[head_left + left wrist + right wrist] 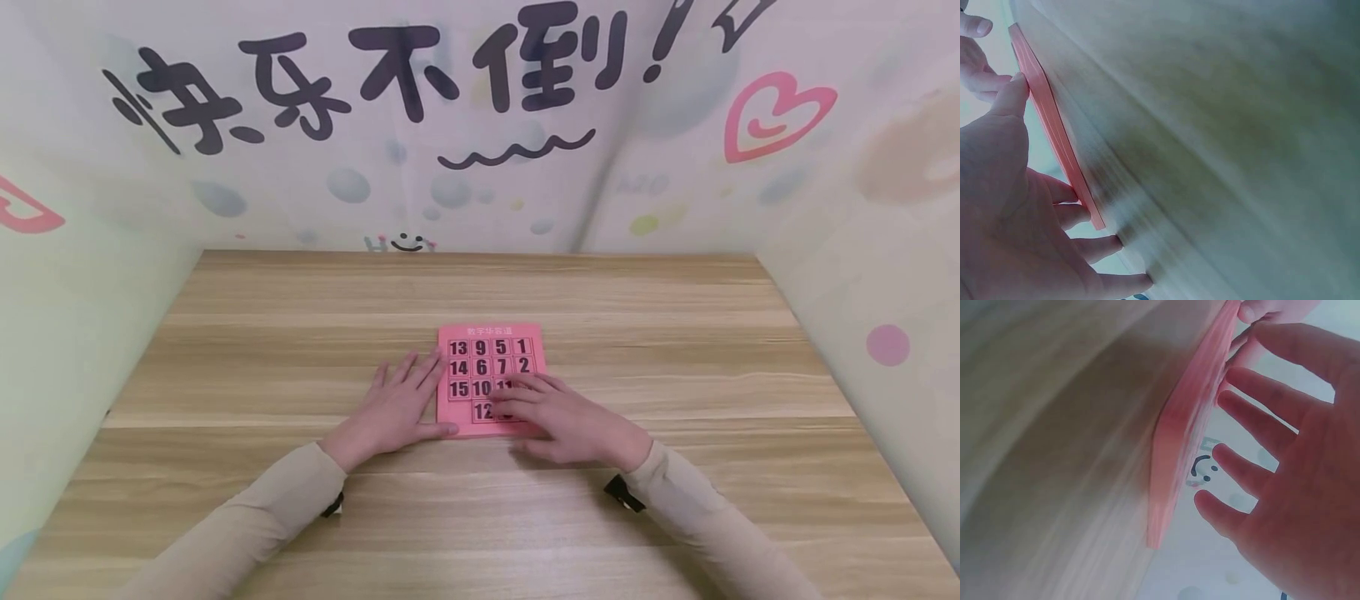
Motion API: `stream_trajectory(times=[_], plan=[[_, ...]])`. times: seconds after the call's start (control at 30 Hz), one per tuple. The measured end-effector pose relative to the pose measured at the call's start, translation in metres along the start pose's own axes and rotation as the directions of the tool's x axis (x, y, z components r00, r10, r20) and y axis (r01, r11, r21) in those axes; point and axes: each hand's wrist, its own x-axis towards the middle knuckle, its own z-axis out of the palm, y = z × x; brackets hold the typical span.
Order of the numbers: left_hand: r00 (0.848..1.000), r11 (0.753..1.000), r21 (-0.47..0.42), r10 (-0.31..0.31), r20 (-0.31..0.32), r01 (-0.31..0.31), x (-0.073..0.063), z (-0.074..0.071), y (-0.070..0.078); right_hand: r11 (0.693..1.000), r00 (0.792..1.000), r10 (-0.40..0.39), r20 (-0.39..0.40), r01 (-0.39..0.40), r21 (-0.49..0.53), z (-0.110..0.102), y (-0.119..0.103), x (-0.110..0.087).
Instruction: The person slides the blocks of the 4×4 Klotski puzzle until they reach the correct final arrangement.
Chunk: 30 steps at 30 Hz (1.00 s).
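A pink number sliding puzzle (pixel 444 417) lies flat on the wooden table, its black-numbered tiles in rows. The left column shows 13, 14 and 15 from the top, with a tile-free pink space at bottom left. My left hand (pixel 390 412) steadies the puzzle's left side, thumb at the lower left corner and fingers spread along the edge; its thumb (pixel 1015 94) touches the frame in the left wrist view. My right hand (pixel 573 421) is over the lower right tiles, hiding several of them. In the right wrist view its fingers (pixel 1260 419) are spread and loosely bent close over the board.
The wooden table (pixel 300 292) extends around the puzzle on all sides. A white printed backdrop (pixel 480 200) with dark writing rises behind its far edge, and pale side walls (pixel 840 275) flank it. Dark straps (pixel 624 493) show beneath the wrists.
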Motion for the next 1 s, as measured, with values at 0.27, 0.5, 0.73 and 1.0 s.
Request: stream_trajectory(times=[0.27,0.5,0.73,1.0], plan=[[1.000,1.000,0.016,0.004,0.007,-0.004,0.000,0.000,0.000,0.999,1.000,0.008,-0.019,-0.007,0.035,0.001,-0.003,0.014],[1.000,1.000,0.020,0.005,0.011,-0.006,0.000,0.000,0.000,0.997,0.999,0.039,0.009,-0.039,0.062,0.003,-0.006,0.026],[1.000,1.000,0.012,0.005,0.012,-0.005,0.000,0.000,0.000,0.996,0.997,0.075,0.035,-0.076,0.037,0.002,-0.008,0.036],[1.000,1.000,0.017,0.009,0.011,-0.009,0.000,-0.001,0.001,0.996,0.996,0.079,0.051,-0.080,0.026,0.003,-0.007,0.038]])
